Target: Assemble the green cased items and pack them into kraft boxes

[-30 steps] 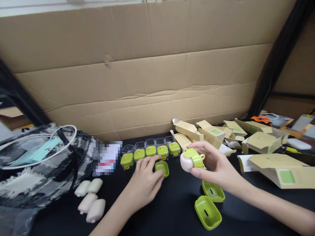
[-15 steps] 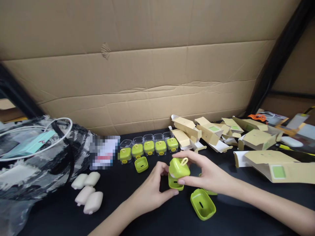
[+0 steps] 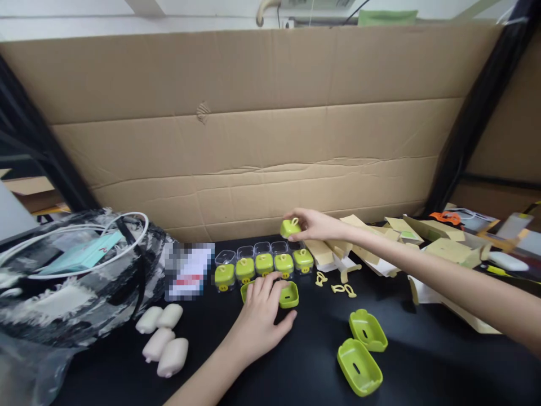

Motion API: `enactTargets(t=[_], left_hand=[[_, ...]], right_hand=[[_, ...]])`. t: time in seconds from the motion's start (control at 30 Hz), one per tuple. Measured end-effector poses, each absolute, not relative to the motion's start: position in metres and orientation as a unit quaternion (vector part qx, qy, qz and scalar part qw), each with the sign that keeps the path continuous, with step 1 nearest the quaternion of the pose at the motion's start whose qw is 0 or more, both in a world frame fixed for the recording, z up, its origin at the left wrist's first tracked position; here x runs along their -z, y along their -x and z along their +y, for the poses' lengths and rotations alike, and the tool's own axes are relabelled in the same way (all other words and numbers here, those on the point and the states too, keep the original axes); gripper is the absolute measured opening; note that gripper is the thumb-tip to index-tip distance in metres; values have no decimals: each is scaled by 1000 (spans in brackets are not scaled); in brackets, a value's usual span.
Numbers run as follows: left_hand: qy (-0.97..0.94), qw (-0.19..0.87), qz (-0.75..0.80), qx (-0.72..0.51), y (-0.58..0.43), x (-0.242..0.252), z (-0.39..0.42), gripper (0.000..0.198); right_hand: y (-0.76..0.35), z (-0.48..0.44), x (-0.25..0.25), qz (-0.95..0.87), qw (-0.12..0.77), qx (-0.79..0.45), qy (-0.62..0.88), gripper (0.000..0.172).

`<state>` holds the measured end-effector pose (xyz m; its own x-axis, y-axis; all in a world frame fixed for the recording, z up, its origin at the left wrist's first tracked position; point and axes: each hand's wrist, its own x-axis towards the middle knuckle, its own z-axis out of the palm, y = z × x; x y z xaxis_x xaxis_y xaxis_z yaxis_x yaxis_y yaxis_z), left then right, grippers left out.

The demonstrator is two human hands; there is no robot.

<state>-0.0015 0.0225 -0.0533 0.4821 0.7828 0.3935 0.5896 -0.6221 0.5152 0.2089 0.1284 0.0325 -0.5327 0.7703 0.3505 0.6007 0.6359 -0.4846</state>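
Observation:
My right hand (image 3: 316,224) holds a green cap with a cream loop (image 3: 290,228) up near the cardboard, above the back row. Under it stands a line of clear containers with green caps (image 3: 264,263). My left hand (image 3: 264,316) reaches over two small green trays, its fingers spread and its thumb apart. The right tray (image 3: 289,295) shows beside the index finger; the left tray (image 3: 245,291) is mostly hidden behind the fingers. Two larger green trays (image 3: 360,366) lie at the front right, one partly against the other. Several cream loop pieces (image 3: 338,288) lie right of the row.
Several pale rounded pieces (image 3: 172,358) lie at the left, near a grey-and-black fringed bag (image 3: 105,293). A white packet (image 3: 195,276) stands beside the bag. Opened cardboard boxes (image 3: 448,251) fill the back right. A cardboard panel (image 3: 262,135) rises behind.
My right hand has lifted the green cap up and back, over the row of containers. The small green tray has moved left and back, beside another one, and my left hand has loosened around it.

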Motion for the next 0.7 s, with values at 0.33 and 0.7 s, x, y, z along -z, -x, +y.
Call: enactTargets(t=[0.33,0.7], left_hand=[[-884,30,383,-265,-8,44,6,30],[-888,14,377,-265,-9,44,7,28]], right_hand=[[-168,168,-17,-906,63,-120,401,27],[-165,176,-15,-907,-13,-78,413,28]])
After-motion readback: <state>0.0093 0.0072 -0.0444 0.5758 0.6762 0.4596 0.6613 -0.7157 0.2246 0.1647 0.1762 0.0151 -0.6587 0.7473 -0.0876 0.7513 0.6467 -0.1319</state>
